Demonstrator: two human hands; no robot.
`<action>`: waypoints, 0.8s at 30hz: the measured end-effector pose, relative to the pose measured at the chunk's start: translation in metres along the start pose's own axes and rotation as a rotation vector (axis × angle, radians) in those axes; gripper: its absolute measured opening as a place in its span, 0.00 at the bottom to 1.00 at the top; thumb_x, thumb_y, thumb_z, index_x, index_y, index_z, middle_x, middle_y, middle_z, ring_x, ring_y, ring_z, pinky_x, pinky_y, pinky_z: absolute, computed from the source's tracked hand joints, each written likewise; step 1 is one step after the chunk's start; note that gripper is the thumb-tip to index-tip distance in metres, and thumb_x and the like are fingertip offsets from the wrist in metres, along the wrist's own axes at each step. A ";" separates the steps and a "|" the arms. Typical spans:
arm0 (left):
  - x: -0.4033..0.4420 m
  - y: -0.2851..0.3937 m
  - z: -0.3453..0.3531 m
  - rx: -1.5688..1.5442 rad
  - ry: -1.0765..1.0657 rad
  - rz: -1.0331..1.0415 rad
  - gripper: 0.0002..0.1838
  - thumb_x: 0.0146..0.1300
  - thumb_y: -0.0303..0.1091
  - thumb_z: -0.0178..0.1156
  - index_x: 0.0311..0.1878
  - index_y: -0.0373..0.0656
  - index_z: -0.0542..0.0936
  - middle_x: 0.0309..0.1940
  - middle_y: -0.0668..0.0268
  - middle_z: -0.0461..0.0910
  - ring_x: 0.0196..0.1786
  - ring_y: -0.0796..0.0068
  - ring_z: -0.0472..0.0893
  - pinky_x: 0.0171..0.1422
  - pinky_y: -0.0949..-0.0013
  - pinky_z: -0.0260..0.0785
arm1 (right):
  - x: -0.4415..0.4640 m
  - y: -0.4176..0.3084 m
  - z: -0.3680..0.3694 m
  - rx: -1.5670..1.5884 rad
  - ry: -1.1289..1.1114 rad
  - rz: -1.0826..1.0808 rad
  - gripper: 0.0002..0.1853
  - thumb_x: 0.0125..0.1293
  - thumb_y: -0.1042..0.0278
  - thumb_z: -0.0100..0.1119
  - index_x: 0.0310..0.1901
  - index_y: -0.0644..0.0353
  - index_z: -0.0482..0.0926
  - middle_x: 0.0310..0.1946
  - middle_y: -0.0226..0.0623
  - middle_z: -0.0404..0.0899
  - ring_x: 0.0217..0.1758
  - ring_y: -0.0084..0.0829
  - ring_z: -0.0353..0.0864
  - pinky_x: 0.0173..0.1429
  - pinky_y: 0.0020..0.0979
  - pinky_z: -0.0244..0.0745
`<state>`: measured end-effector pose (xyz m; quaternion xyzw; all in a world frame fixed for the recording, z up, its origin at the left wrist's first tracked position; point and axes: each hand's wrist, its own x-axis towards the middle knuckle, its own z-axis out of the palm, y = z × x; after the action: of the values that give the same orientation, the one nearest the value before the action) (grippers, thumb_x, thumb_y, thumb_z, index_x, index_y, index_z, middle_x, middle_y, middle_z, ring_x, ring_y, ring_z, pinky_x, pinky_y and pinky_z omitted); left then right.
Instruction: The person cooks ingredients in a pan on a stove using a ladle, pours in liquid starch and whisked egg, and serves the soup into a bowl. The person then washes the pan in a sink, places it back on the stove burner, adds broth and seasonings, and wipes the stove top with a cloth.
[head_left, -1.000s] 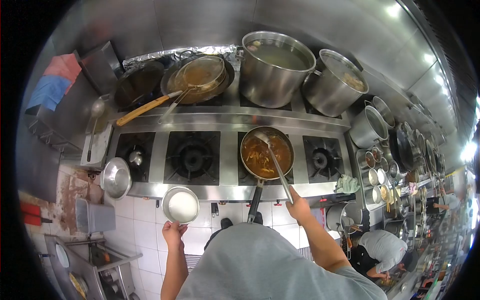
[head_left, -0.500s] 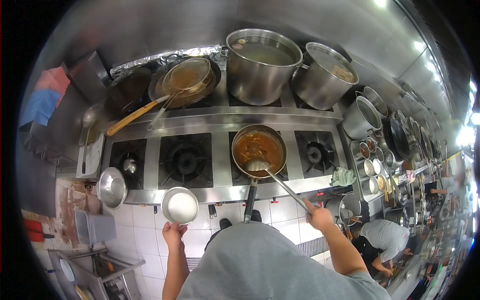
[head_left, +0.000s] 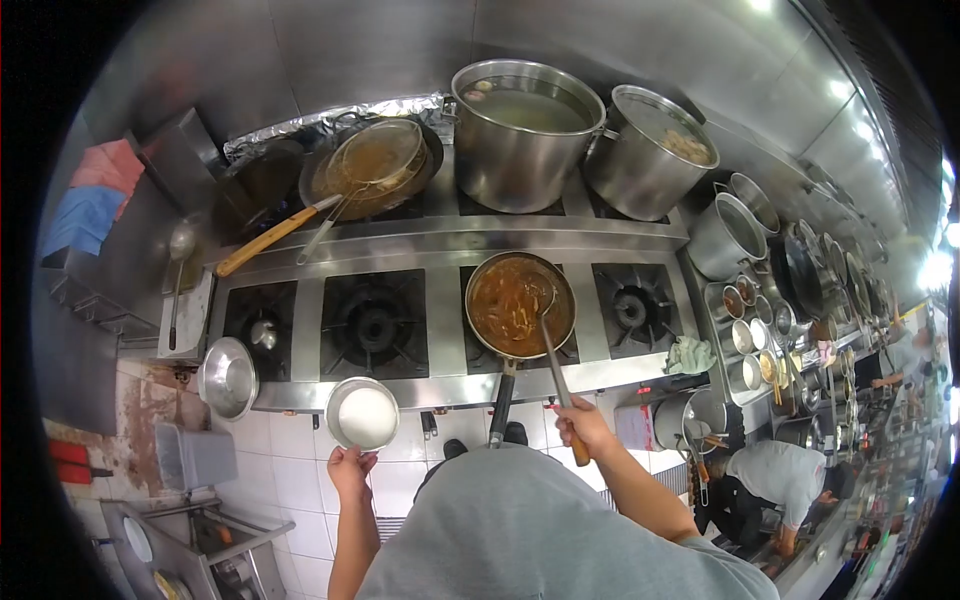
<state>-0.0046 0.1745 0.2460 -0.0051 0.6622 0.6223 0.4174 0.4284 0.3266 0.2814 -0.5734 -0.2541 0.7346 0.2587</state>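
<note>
My left hand (head_left: 350,470) is closed on the near rim of a metal bowl (head_left: 333,420), held in front of the stove edge with a white substance (head_left: 366,417) in it. In my right hand (head_left: 587,428) is the handle of a ladle (head_left: 555,365), its wooden end sticking out below the fist. The ladle's head is sunk in reddish-brown sauce with strips of food (head_left: 510,310), at the right side of a frying pan (head_left: 469,325). That pan sits on a front burner, its black handle (head_left: 502,405) pointing toward me, touched by neither hand.
Two large stockpots (head_left: 520,165) (head_left: 640,170) stand on the back burners. Left of them a strainer (head_left: 375,155) rests over a wok (head_left: 315,185). An empty metal bowl (head_left: 228,378) lies at the stove's left front; a cloth (head_left: 690,355) is at its right corner. A co-worker (head_left: 775,480) bends at the right.
My right hand has moved left and inward, bringing the ladle's handle more upright. Its head went from the pan's lower middle to the right side, into the sauce. The left hand's bowl barely moved.
</note>
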 end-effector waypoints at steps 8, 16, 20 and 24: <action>-0.010 -0.002 -0.006 -0.015 0.025 0.012 0.07 0.66 0.25 0.58 0.32 0.44 0.70 0.28 0.60 0.82 0.26 0.67 0.86 0.35 0.65 0.84 | -0.028 -0.031 0.018 0.313 -0.173 0.095 0.12 0.72 0.69 0.57 0.55 0.51 0.73 0.24 0.28 0.70 0.17 0.20 0.64 0.19 0.23 0.58; -0.009 -0.004 -0.008 -0.002 0.030 -0.005 0.07 0.66 0.25 0.58 0.32 0.44 0.71 0.28 0.61 0.82 0.27 0.67 0.86 0.37 0.65 0.84 | -0.026 -0.043 0.000 -0.153 0.028 -0.165 0.24 0.68 0.74 0.60 0.66 0.59 0.72 0.21 0.29 0.72 0.15 0.22 0.68 0.19 0.26 0.63; -0.006 -0.005 -0.006 -0.013 0.011 -0.001 0.08 0.65 0.25 0.58 0.32 0.45 0.70 0.28 0.60 0.82 0.27 0.67 0.86 0.37 0.65 0.84 | -0.024 -0.042 -0.009 -0.535 0.271 -0.335 0.33 0.66 0.75 0.61 0.74 0.58 0.67 0.23 0.34 0.77 0.15 0.27 0.74 0.20 0.29 0.69; -0.007 -0.001 0.000 0.006 0.025 0.006 0.09 0.66 0.25 0.59 0.31 0.46 0.70 0.28 0.60 0.83 0.27 0.69 0.86 0.37 0.65 0.84 | 0.006 0.003 -0.051 -1.100 0.507 -1.013 0.35 0.65 0.73 0.63 0.74 0.60 0.66 0.25 0.36 0.81 0.18 0.27 0.77 0.23 0.30 0.73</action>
<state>0.0001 0.1710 0.2491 -0.0096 0.6693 0.6214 0.4072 0.4767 0.3324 0.2647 -0.5837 -0.7445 0.1431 0.2909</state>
